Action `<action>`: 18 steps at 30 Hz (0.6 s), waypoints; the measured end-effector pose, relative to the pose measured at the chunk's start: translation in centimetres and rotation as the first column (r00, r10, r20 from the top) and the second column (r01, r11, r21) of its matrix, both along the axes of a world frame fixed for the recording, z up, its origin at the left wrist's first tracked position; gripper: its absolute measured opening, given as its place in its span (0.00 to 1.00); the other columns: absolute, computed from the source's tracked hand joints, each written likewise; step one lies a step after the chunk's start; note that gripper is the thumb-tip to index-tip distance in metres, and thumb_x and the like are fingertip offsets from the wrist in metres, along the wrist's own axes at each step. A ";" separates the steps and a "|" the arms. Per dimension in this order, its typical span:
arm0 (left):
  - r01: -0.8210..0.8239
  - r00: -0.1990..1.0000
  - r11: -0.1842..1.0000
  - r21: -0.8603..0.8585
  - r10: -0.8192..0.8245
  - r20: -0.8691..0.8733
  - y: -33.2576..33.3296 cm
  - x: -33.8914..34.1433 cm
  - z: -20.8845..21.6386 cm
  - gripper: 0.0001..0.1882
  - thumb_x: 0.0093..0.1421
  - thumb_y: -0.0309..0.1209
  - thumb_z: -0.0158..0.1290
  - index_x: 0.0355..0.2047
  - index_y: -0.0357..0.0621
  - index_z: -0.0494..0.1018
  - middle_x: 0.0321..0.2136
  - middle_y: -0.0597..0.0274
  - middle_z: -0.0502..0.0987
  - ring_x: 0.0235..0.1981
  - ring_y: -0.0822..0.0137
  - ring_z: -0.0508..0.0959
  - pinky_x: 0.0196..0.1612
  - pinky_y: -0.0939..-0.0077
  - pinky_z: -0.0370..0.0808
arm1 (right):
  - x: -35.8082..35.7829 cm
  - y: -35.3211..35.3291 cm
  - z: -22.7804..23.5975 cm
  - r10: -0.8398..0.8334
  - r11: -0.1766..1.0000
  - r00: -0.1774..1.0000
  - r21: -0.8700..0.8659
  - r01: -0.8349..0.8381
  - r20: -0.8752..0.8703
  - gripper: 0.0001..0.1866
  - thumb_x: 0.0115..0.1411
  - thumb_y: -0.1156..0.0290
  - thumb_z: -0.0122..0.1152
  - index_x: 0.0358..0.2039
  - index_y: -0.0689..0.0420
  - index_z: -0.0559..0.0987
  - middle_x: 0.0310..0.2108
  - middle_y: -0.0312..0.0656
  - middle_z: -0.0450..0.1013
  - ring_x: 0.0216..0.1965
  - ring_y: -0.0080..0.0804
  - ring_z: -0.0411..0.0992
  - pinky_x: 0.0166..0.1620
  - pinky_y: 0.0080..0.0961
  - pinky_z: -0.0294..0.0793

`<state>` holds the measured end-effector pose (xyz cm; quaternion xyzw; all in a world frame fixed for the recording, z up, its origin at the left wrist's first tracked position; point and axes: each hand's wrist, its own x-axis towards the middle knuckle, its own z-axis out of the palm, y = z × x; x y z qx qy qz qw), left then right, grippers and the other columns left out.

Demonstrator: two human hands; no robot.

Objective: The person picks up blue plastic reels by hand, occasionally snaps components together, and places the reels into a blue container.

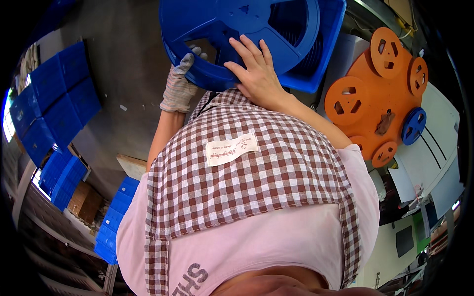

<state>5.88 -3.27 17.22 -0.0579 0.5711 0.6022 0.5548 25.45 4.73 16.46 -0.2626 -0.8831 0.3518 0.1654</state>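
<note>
A large blue plastic reel (pixel 197 17) with wide cutouts in its round flange is in front of my body at the top of the head view. My left hand (pixel 180 85), in a striped knit glove with grey fingertips, grips the reel's near left rim, thumb on top and other fingers partly hidden behind the edge. Bare and spread, my right hand (pixel 257 71) rests on the flange close to the rim. Behind and partly under the reel is a blue crate (pixel 323 66); the reel hides much of its inside.
To the right stands an orange rotary stand (pixel 365 89) with several orange discs and a small blue reel (pixel 414 126). Stacked blue crates (pixel 52 93) are at the left, with more blue crates (pixel 116 222) lower down. A pale table (pixel 429 143) lies beyond the stand.
</note>
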 end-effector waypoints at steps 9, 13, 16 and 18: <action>0.108 0.994 0.991 0.078 -0.108 0.001 2.7 -1.4 1.9 0.25 0.62 0.47 0.51 0.48 0.36 0.68 0.28 0.69 0.72 0.25 0.77 0.69 0.25 0.86 0.67 | 10.8 9.9 -6.3 -0.819 0.273 0.573 -0.899 0.342 -0.030 0.16 0.66 0.62 0.50 0.37 0.61 0.80 0.40 0.45 0.77 0.42 0.30 0.75 0.45 0.26 0.75; 0.030 0.999 0.999 -0.014 -0.031 -0.044 0.4 -3.2 1.5 0.27 0.63 0.52 0.47 0.46 0.38 0.69 0.25 0.71 0.71 0.22 0.79 0.67 0.21 0.87 0.64 | 16.8 9.0 -11.5 -0.901 -0.065 0.421 -0.992 0.106 0.104 0.17 0.68 0.60 0.44 0.38 0.60 0.76 0.47 0.49 0.73 0.48 0.40 0.71 0.53 0.37 0.70; 0.026 0.996 0.999 -0.029 -0.029 -0.084 -1.0 -3.7 0.7 0.25 0.64 0.51 0.46 0.44 0.40 0.69 0.25 0.71 0.71 0.21 0.80 0.68 0.21 0.89 0.64 | 17.9 8.2 -11.4 -0.927 -0.152 0.326 -0.980 0.127 0.186 0.18 0.69 0.60 0.41 0.38 0.59 0.75 0.49 0.50 0.72 0.50 0.43 0.69 0.55 0.40 0.68; 0.011 0.996 0.999 -0.039 -0.014 -0.090 -1.4 -3.5 0.5 0.24 0.64 0.51 0.46 0.44 0.40 0.69 0.25 0.70 0.71 0.21 0.80 0.68 0.20 0.89 0.64 | 18.5 7.9 -12.0 -0.942 -0.159 0.281 -0.981 0.115 0.186 0.19 0.69 0.59 0.39 0.39 0.59 0.75 0.50 0.50 0.71 0.50 0.44 0.69 0.56 0.41 0.67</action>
